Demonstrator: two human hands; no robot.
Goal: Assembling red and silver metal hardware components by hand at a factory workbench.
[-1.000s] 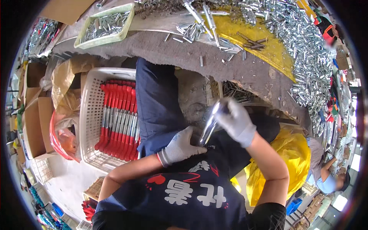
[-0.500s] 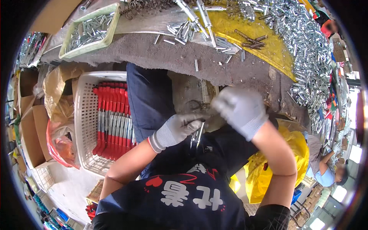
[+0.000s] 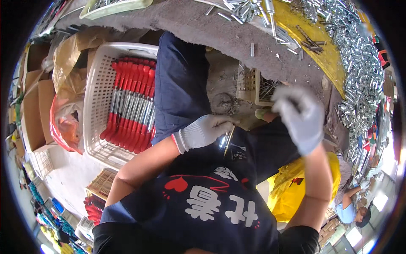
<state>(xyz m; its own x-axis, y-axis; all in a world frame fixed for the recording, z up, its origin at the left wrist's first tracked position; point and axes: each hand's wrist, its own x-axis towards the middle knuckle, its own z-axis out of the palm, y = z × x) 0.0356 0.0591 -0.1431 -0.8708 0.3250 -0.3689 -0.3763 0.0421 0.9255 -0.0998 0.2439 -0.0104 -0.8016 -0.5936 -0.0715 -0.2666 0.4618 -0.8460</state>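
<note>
Tube [image 3: 226, 140] over the lap [image 3: 260, 146], top end pinched by the left hand [image 3: 205, 133]; fingertips cover that end, lower end hard to make out. Right hand [image 3: 301, 120] well apart, motion-blurred; cannot tell its grip. Basket [image 3: 95, 91] of red-ended rods [image 3: 132, 103], partly behind the leg [image 3: 179, 80]. Beyond, surface [image 3: 220, 36]; tray [image 3: 122, 9] cut off by upper edge.

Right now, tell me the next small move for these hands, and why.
Probably bring the right hand over to the shiny metal tube while the left hand steadies it. The left fingers already pinch near the tube's upper end, whereas the right hand is raised well apart from it; motion blur hides whether that hand carries anything.
</note>
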